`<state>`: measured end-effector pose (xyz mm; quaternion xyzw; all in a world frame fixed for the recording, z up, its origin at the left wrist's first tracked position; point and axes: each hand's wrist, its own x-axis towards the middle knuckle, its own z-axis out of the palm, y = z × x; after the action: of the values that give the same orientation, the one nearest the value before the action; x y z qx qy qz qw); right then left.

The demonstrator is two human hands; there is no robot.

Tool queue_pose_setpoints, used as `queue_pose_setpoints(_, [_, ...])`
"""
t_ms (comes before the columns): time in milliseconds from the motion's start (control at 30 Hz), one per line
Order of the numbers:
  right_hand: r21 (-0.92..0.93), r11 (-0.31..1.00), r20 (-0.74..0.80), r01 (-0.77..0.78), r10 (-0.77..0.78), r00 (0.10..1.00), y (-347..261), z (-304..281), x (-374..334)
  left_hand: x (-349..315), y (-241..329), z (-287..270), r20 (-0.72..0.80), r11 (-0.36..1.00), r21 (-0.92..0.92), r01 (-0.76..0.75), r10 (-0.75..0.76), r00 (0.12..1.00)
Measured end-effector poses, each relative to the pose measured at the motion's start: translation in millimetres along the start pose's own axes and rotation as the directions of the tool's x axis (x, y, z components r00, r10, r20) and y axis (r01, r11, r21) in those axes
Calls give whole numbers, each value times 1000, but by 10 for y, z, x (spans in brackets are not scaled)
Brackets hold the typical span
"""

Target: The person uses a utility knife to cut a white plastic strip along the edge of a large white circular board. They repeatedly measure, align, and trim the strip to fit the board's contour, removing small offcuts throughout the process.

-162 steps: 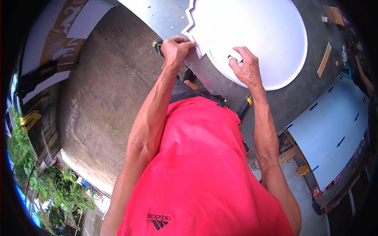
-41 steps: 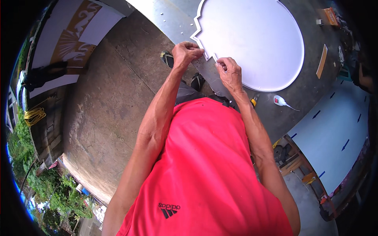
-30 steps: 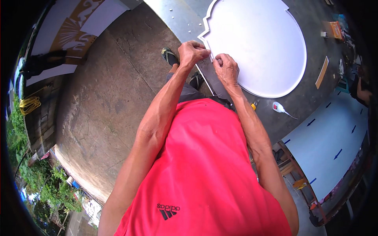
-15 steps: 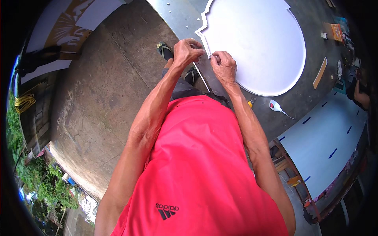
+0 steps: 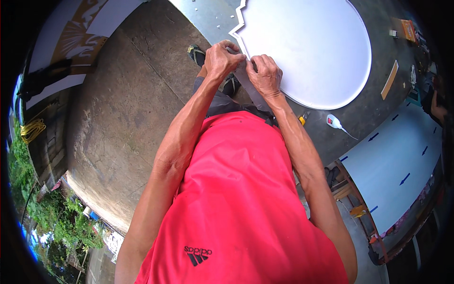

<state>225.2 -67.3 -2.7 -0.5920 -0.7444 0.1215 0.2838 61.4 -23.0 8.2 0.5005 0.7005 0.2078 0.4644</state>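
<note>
A large white panel [image 5: 307, 52] with a rounded outline and a notched left side lies on the grey table. Thin white edging strip [image 5: 235, 31] stands up along its border, zigzagging down to my fingers. My left hand [image 5: 220, 59] is closed in a pinch on the strip at the panel's lower left edge. Just right of it, my right hand [image 5: 265, 76] has thumb and fingers pressed together at the same edge, over the panel's border. My fingertips hide the exact spot where the strip meets the panel.
Small white scraps [image 5: 218, 27] lie on the table [image 5: 326, 128] left of the panel. Toward the right are a white squeeze bottle [image 5: 334, 121] with a thin nozzle, a yellow-handled tool [image 5: 303, 118] and a wooden strip [image 5: 389, 79]. A pale blue sheet [image 5: 392, 161] lies lower right.
My two hands have drawn closer together at the panel's edge. The thin white length that hung below my left hand no longer shows. The view has shifted slightly.
</note>
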Motion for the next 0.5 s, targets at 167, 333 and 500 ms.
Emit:
queue_pose_setpoints(167, [-20,999,-20,29,-29,999,7,42,-3,25,21,15,1,999,40,33,-33,999])
queue_pose_setpoints(333, [6,1000,7,25,-26,1000,23,33,-2,34,16,-22,56,999,-34,35,-33,998])
queue_pose_setpoints(500, [118,993,75,-15,6,997,58,-38,12,30,39,-51,72,995,-91,43,-37,997])
